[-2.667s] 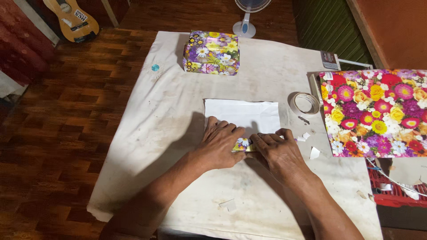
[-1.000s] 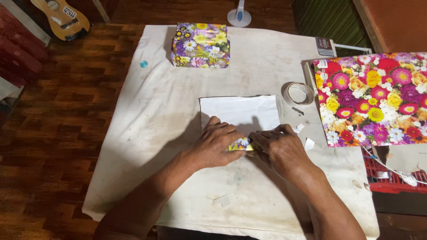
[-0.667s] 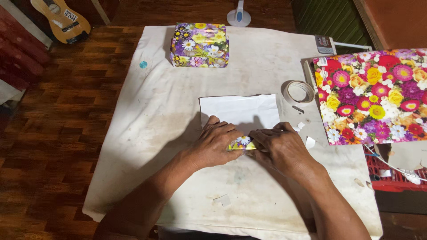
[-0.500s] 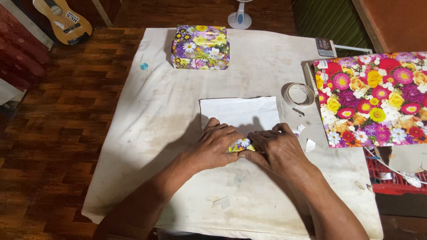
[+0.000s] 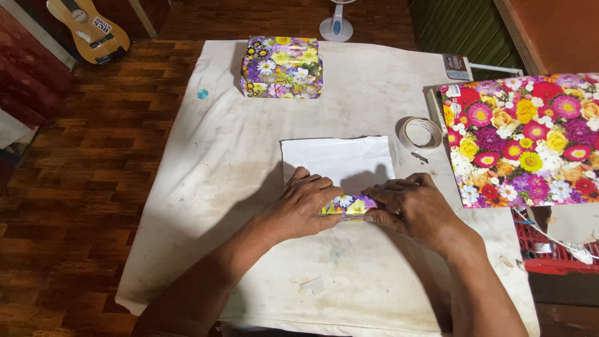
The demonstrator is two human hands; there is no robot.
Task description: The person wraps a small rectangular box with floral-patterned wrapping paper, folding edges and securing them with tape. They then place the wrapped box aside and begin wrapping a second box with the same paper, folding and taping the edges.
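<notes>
Floral wrapping paper folded under both our hands, near the middle of the worktop.

We press our left hand flat on the left part of the folded edge, fingers curled down over it, and our right hand pinches and holds down the right part, so only a short strip of the flowered side shows between them; the white back of the sheet lies spread toward the far edge. A wrapped floral box stands near the far edge, well apart from us. A roll of clear tape lies just beside the sheet toward the right edge, with a larger flowered sheet overhanging that edge. A small paper scrap rests near the near edge.
</notes>
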